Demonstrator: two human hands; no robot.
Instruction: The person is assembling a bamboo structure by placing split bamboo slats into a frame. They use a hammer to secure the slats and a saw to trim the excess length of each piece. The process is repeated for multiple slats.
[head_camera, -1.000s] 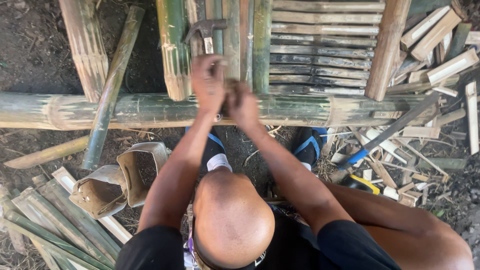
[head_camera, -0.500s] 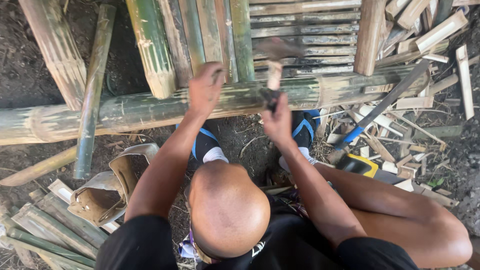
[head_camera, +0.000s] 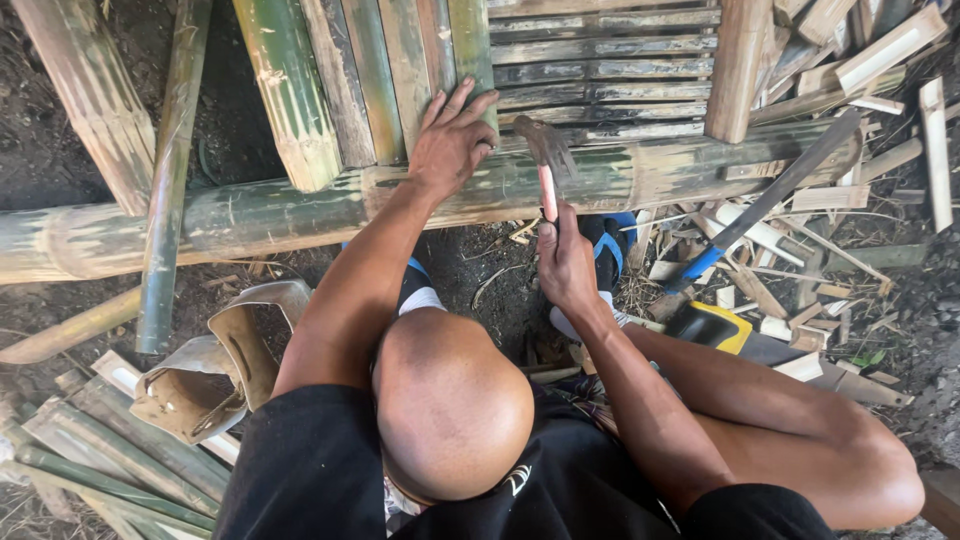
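My left hand (head_camera: 450, 140) lies flat, fingers spread, on green bamboo slats (head_camera: 400, 70) where they cross a thick horizontal bamboo pole (head_camera: 250, 215). My right hand (head_camera: 565, 262) grips the pale handle of a hammer (head_camera: 545, 160). Its dark metal head sits over the pole, just right of my left hand. My head and black shirt fill the bottom middle of the view.
A panel of bamboo strips (head_camera: 600, 60) lies behind the pole. A long blade with a blue handle (head_camera: 760, 205) rests among split bamboo offcuts (head_camera: 820, 300) at right. More bamboo poles (head_camera: 165, 180) and split strips (head_camera: 100, 440) lie at left, beside a brown curled sheath (head_camera: 215, 370). A yellow-and-black object (head_camera: 705, 328) sits by my knee.
My left hand has moved from pinching at the pole to lying flat on the slats. My right hand has dropped lower with the hammer, whose head now rests over the pole.
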